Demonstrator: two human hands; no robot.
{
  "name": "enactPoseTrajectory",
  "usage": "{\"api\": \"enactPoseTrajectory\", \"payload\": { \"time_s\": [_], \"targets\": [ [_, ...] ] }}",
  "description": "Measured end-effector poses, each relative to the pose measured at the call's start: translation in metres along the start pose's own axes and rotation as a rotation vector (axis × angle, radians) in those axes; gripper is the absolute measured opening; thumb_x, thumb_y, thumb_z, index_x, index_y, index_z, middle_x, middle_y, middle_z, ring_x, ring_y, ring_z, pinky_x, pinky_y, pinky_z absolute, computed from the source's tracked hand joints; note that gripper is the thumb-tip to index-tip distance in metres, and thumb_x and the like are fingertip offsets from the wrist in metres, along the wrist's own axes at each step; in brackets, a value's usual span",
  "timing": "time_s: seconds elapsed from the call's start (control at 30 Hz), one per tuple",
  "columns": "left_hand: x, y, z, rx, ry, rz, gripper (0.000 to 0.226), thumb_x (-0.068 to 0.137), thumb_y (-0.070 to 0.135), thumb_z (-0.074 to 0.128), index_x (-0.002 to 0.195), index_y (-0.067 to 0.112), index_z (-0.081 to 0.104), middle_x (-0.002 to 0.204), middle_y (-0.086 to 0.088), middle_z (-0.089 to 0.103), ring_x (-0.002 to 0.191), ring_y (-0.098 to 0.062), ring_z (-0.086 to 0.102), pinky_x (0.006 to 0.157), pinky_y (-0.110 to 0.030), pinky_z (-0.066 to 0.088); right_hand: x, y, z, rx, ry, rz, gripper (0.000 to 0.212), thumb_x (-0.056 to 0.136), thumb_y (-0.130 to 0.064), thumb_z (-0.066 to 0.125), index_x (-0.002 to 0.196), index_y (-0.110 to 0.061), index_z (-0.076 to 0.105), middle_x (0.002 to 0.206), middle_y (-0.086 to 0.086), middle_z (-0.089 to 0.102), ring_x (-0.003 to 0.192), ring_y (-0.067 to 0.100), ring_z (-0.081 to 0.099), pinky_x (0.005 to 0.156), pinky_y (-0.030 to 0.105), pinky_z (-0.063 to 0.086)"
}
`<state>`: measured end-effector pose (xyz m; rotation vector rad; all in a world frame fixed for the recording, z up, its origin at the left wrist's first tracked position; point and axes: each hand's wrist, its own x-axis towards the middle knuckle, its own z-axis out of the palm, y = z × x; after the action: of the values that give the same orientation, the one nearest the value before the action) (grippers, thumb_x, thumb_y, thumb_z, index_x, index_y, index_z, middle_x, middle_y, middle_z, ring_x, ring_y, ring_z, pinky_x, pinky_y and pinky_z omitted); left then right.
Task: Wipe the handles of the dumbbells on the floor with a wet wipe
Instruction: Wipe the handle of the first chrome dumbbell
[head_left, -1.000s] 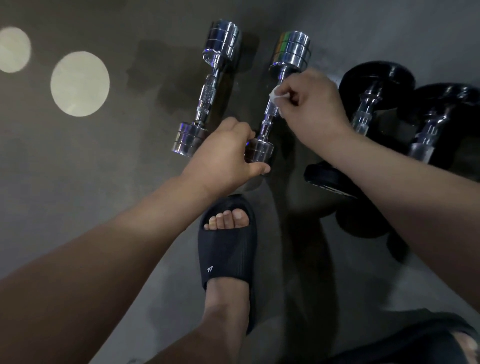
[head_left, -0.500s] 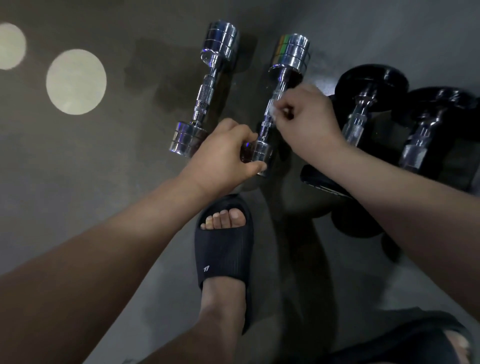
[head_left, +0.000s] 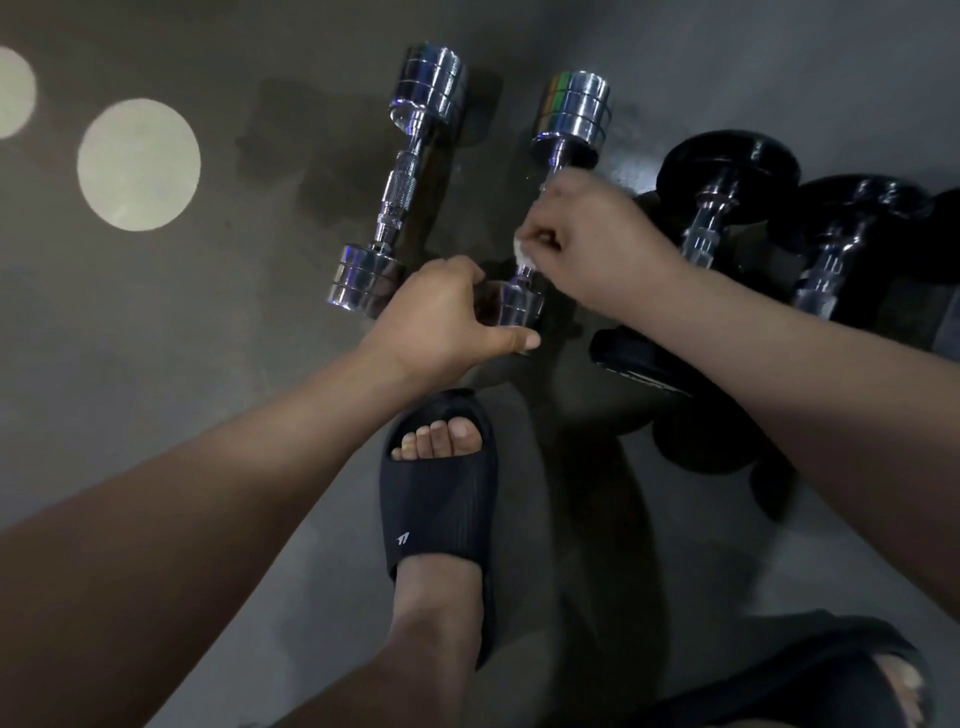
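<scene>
From the head view, your right hand (head_left: 597, 244) is curled shut around the handle of the second chrome dumbbell (head_left: 571, 111), with a scrap of white wipe (head_left: 521, 253) pinched under the fingers near the handle's lower end. Your left hand (head_left: 441, 317) is cupped over that dumbbell's near head, fingers bent round it and the thumb stretched along its underside — a steadying hold. All four dumbbells lie on the floor (head_left: 156, 364): the first chrome dumbbell (head_left: 400, 192) to the left, two black dumbbells (head_left: 722, 171) to the right. Expect the chrome to be heavy, rigid, slick and prone to roll, so keep bracing the head; the wipe is soft and limp — keep it wrapped round the knurled handle, not the ends.
</scene>
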<state>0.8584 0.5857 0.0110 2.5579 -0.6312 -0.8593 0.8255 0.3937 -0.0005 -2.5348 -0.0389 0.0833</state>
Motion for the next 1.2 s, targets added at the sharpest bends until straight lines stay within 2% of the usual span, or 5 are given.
{"api": "enactPoseTrajectory", "payload": {
  "time_s": [0.13, 0.3, 0.67, 1.03, 1.2],
  "targets": [
    [-0.002, 0.003, 0.004, -0.021, 0.0, 0.037, 0.08, 0.066, 0.064, 0.083, 0.124, 0.015, 0.059, 0.112, 0.0, 0.062, 0.099, -0.016, 0.061, 0.082, -0.028, 0.049, 0.017, 0.01, -0.006, -0.017, 0.139, 0.171, 0.02, 0.094, -0.019, 0.06, 0.095, -0.011, 0.078, 0.102, 0.009, 0.063, 0.093, 0.021, 0.061, 0.077, 0.02, 0.036],
    [0.001, -0.002, 0.004, -0.035, -0.011, 0.05, 0.066, 0.075, 0.059, 0.078, 0.123, 0.018, 0.061, 0.11, 0.0, 0.062, 0.096, -0.017, 0.062, 0.078, -0.024, 0.044, -0.008, -0.005, -0.007, -0.028, -0.072, -0.021, 0.016, 0.093, -0.015, 0.067, 0.099, -0.007, 0.079, 0.105, 0.016, 0.062, 0.093, 0.031, 0.063, 0.084, 0.039, 0.051],
    [0.004, 0.001, 0.005, -0.087, -0.053, -0.023, 0.069, 0.071, 0.061, 0.08, 0.122, 0.02, 0.06, 0.111, -0.001, 0.064, 0.094, -0.017, 0.063, 0.075, -0.025, 0.044, -0.012, -0.009, -0.016, -0.041, -0.193, -0.1, 0.014, 0.091, -0.015, 0.068, 0.097, -0.01, 0.08, 0.102, 0.013, 0.062, 0.089, 0.029, 0.063, 0.08, 0.039, 0.052],
    [0.002, 0.009, 0.002, -0.087, -0.071, -0.016, 0.062, 0.076, 0.058, 0.078, 0.122, 0.02, 0.062, 0.111, 0.001, 0.059, 0.092, -0.015, 0.06, 0.071, -0.023, 0.04, -0.018, -0.001, -0.012, 0.009, -0.119, -0.038, 0.012, 0.09, -0.015, 0.071, 0.096, -0.009, 0.08, 0.097, 0.011, 0.063, 0.086, 0.025, 0.063, 0.079, 0.033, 0.052],
    [0.001, 0.013, 0.003, -0.074, -0.066, -0.015, 0.061, 0.076, 0.058, 0.079, 0.12, 0.021, 0.062, 0.114, 0.0, 0.059, 0.092, -0.015, 0.06, 0.076, -0.024, 0.042, 0.011, 0.014, -0.021, -0.004, 0.12, 0.186, 0.021, 0.094, -0.015, 0.06, 0.09, -0.006, 0.078, 0.095, 0.012, 0.062, 0.094, 0.023, 0.059, 0.084, 0.032, 0.043]
  ]
}}
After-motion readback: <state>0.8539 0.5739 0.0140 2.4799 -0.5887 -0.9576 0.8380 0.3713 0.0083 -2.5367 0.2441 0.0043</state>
